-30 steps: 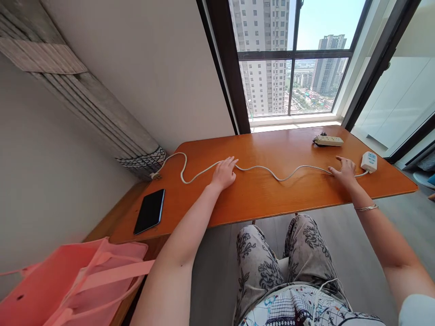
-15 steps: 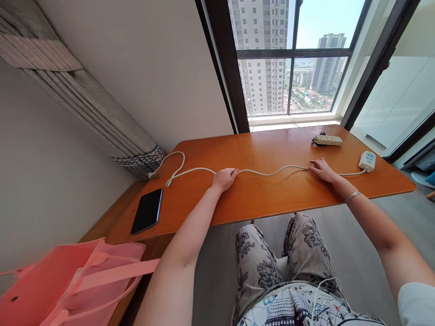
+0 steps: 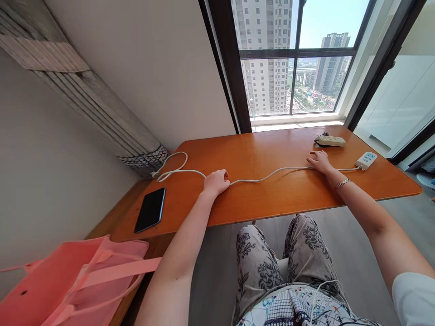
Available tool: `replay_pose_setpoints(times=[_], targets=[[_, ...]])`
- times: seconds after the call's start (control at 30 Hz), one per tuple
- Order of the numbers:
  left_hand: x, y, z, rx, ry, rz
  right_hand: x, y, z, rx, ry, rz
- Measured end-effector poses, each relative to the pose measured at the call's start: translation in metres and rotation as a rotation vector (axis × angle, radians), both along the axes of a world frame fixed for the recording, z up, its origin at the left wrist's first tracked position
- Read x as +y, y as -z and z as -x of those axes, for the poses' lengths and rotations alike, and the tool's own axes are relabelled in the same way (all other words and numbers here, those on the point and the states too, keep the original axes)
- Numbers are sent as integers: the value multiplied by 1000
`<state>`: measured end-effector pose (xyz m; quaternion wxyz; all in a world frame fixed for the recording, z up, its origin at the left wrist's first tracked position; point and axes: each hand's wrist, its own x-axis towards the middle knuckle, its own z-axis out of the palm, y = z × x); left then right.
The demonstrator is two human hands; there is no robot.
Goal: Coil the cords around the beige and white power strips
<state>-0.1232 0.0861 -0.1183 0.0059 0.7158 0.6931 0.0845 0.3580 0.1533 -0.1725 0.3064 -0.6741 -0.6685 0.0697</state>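
Since the earlier frame, shifted leftward along the table [image 3: 272, 203] with cord [image 3: 254, 180] and left hand [image 3: 216, 182], tipping the socket block [image 3: 366, 160] near the right edge. Left sliding room between cord and near edge. Judged cord light, limp, best pinched mid-length; block firmer, heavier. Curled left fingers round cord; couldn't tell grip of right hand [image 3: 319, 161] over it.

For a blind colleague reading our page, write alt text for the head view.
A person's left hand curls over a white cord on a brown table; the right hand lies over the cord, near the socket block at its end. A power strip and black tablet share the table, with a pink bag at lower left and a window beyond.
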Motion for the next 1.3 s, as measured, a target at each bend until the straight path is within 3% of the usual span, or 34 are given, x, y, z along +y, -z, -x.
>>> replay_pose_setpoints(times=[0.17,0.33,0.43,0.57,0.93,1.3], targets=[[-7,-7,-51,-200,189,-211,19,-13,-14,-10,111,-8],[-17,10,-114,-298,499,-266,29,-34,-19,-207,230,24],[-22,27,-126,-296,632,-261,32,-46,-20,-368,242,68],[-23,40,-121,-294,754,-283,39,-55,-25,-438,239,119],[-16,40,-116,-369,672,-281,62,-48,-49,-512,203,326],[-15,40,-114,-439,626,-298,54,-58,-44,-569,257,218]])
